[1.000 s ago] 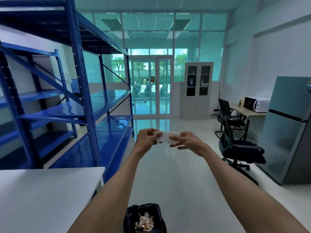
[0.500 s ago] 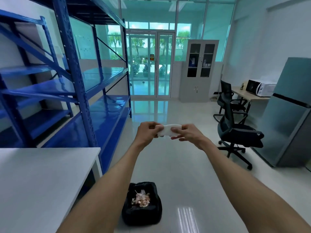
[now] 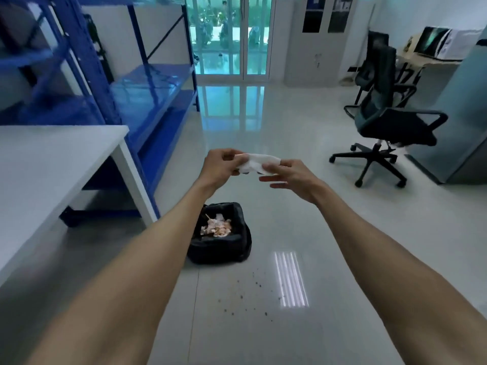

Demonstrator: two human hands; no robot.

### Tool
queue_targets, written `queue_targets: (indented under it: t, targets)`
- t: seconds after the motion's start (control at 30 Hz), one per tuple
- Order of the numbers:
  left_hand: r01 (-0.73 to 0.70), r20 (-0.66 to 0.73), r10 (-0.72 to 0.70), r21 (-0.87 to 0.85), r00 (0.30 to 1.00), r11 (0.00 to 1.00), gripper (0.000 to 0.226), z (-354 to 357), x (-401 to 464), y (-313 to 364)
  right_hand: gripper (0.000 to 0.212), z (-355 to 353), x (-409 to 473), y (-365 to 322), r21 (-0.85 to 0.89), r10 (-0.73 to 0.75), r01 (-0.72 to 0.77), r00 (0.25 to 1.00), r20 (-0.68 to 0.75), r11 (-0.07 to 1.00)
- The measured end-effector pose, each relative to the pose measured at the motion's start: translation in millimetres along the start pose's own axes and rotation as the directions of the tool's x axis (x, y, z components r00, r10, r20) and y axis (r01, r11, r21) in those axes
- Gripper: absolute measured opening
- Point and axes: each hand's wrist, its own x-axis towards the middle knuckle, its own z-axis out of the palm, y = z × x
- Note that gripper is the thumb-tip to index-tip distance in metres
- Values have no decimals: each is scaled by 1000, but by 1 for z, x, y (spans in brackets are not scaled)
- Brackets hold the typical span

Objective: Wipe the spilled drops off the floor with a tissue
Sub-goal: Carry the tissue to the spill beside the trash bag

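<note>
**View tilted down; spill now in frame**

Compared with the frames a second earlier, the camera is pitched lower: the spilled drops (image 3: 245, 293), previously out of view, are now seen as dark specks on the floor (image 3: 329, 233), at 6 o'clock from the black bin (image 3: 237, 248). The tissue (image 3: 257, 163) is held stretched between the left hand (image 3: 220, 164) and the right hand (image 3: 288, 175), both pinched shut on its ends, well above the floor. The worktop (image 3: 52, 164) lies at 9 o'clock. Judged: spill located, wiping not yet begun; lowering towards the drops is required next
</note>
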Motion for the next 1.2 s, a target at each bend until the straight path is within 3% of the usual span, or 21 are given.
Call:
queue_targets:
  t: [0.13, 0.33, 0.43, 0.53, 0.8, 0.93, 1.07, 1.2]
  targets:
    - [21, 10, -21, -6, 1000, 1000, 15, 27, -26, -122, 35, 24, 5, 124, 77, 23, -23, 1000, 10, 997]
    - [42, 22, -41, -25, 999, 999, 24, 52, -67, -294, 35, 65, 10, 292, 34, 39, -46, 986, 163, 998]
    - [25, 52, -25, -8, 998, 1000, 22, 57, -77, -343, 25, 77, 14, 345, 21, -1, -2, 989, 149, 1000]
    - [-8, 68, 6, 19, 998, 1000, 18, 61, -82, -374, 22, 83, 17, 376, -3, -46, 47, 985, 163, 999]
    - [-34, 69, 32, 29, 997, 999, 26, 98, -81, -402, 41, 68, 25, 422, 95, -57, 41, 983, 172, 995]
    - [15, 17, -16, 26, 1000, 1000, 25, 110, -75, -407, 36, 53, 30, 431, 93, -36, 17, 978, 206, 996]
    - [13, 61, -20, 114, 998, 993, 23, 110, -66, -406, 28, 47, 42, 435, 95, -38, 17, 976, 216, 995]
    - [-10, 29, 6, 126, 1000, 992, 19, 105, -52, -405, 26, 43, 52, 445, 177, -35, 2, 982, 185, 984]
